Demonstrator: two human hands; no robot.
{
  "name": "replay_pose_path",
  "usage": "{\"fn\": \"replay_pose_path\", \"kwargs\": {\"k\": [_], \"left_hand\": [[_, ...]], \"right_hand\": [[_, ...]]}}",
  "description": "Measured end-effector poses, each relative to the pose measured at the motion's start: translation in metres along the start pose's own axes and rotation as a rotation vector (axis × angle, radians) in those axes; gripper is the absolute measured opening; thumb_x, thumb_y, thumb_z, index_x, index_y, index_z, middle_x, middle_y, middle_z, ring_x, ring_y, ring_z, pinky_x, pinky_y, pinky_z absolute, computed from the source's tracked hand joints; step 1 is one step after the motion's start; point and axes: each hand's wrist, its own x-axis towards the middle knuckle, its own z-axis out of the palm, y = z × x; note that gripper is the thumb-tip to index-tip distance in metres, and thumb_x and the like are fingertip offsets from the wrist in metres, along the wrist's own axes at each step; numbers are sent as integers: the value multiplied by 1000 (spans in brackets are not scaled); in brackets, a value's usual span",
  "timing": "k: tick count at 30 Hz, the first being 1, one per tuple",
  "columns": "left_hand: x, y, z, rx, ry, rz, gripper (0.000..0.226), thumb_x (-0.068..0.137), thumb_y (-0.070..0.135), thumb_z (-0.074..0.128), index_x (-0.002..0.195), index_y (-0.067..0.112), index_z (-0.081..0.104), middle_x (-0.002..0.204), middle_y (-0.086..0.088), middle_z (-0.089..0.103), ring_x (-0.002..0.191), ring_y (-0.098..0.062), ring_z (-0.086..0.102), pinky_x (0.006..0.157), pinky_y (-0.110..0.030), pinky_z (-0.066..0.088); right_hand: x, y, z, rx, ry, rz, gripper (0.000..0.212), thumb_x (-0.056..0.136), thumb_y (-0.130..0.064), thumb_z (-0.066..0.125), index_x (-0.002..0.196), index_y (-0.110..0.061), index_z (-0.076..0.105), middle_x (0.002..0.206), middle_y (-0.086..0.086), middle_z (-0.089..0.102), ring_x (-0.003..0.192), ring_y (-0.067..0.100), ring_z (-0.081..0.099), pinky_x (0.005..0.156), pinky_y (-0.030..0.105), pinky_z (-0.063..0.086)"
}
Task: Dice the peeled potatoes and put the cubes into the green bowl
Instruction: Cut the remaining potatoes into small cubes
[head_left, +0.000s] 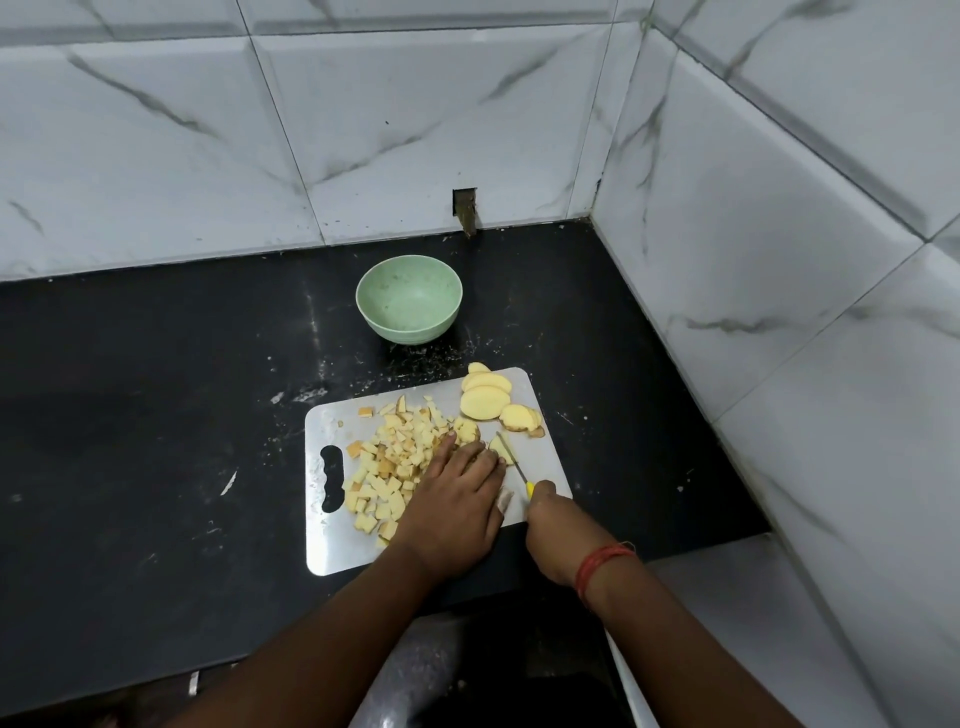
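Note:
A white cutting board (540, 470) lies on the black counter. A heap of potato cubes (387, 467) covers its left half. Several potato slices (485, 401) lie at its far right corner. My left hand (457, 501) presses fingers down on a potato piece (500, 448) in the board's middle. My right hand (558, 525) grips a small knife (511, 457) with a yellow handle, its blade set against that piece. The green bowl (409, 301) stands empty behind the board.
Tiled walls close off the counter (156, 415) at the back and on the right. A small dark notch (465, 210) sits in the back wall behind the bowl. Potato crumbs speckle the counter around the board.

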Motion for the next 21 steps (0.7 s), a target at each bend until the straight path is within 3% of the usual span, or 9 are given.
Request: {"fn": "replay_pose_path", "kwargs": {"k": [3,4,7,10,13,17,21], "left_hand": [[-1,0,0,8,-25,-11,46,106,40,41,132,11,66,132,-5,63,133,-27,49,123,-53,25],[-1,0,0,14,-32,-12,47,106,41,41,133,11,66,133,-6,63,133,-27,49,123,-53,25],[0,1,-1,22,-42,-16,48,106,41,40,135,11,64,134,-6,62,134,-28,48,123,-53,25],[-1,0,-2,11,-31,-22,49,105,41,42,137,11,63,136,-7,61,136,-27,48,123,-53,24],[-1,1,-2,2,-17,-36,50,105,42,43,138,9,62,138,-8,60,137,-26,47,124,-52,23],[-1,1,-2,-18,6,-61,50,105,41,46,135,6,64,136,-9,61,135,-26,49,124,-50,24],[-1,0,-3,-17,-6,-59,47,104,40,48,134,8,65,136,-5,62,136,-24,48,126,-49,19]], "right_hand": [[-7,5,5,-55,-19,-14,37,97,-10,41,132,-2,33,113,13,60,95,21,61,76,31,47],[-11,9,8,-65,-21,-22,36,98,-12,41,132,-1,34,111,11,60,98,22,62,71,27,47],[-25,26,15,17,-6,-60,31,99,-12,38,128,-2,37,114,15,58,93,24,57,57,18,32],[-35,35,15,35,10,-63,25,101,-14,38,123,-4,41,105,11,57,96,25,60,62,28,38],[-35,28,8,76,96,-73,19,103,-18,41,119,-7,42,90,2,51,83,18,57,70,26,41],[-19,13,0,-1,136,-98,25,100,-15,42,123,-5,41,87,5,50,76,22,55,56,27,36],[-5,3,-9,-37,100,-54,34,99,-13,42,131,-4,37,96,11,56,78,21,52,65,31,39]]}}
